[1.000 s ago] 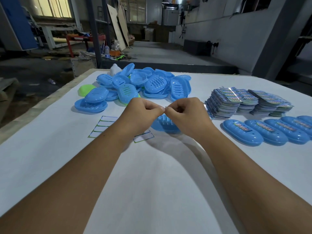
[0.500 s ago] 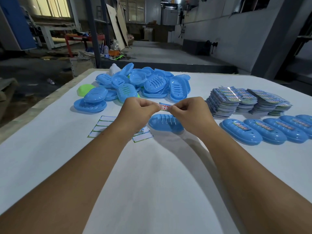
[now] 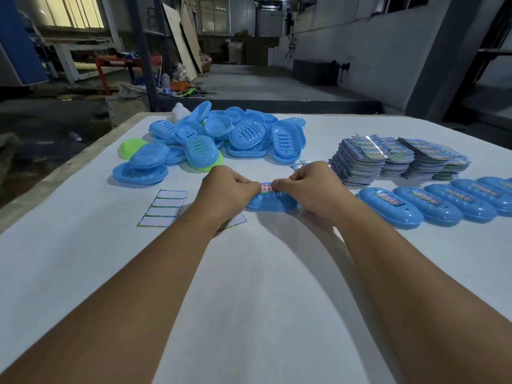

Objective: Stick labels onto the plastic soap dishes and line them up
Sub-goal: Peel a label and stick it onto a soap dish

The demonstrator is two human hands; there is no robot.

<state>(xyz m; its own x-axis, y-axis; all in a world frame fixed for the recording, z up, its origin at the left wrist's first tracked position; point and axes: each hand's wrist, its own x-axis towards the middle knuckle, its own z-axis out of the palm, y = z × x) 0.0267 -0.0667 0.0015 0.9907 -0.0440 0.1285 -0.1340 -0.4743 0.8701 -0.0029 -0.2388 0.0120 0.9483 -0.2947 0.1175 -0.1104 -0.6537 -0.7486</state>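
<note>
Red-lettered label (image 3: 266,188) pinched between both hands.

One view only — a wide-angle camera on the person's head, looking forward and down along both forearms. The table (image 3: 83,261) fills the lower frame at close range, its edges bowed by the lens; the hands sit near the centre. Past the far edge the view runs level into a dim workshop — floor, walls and windows well off.
</note>
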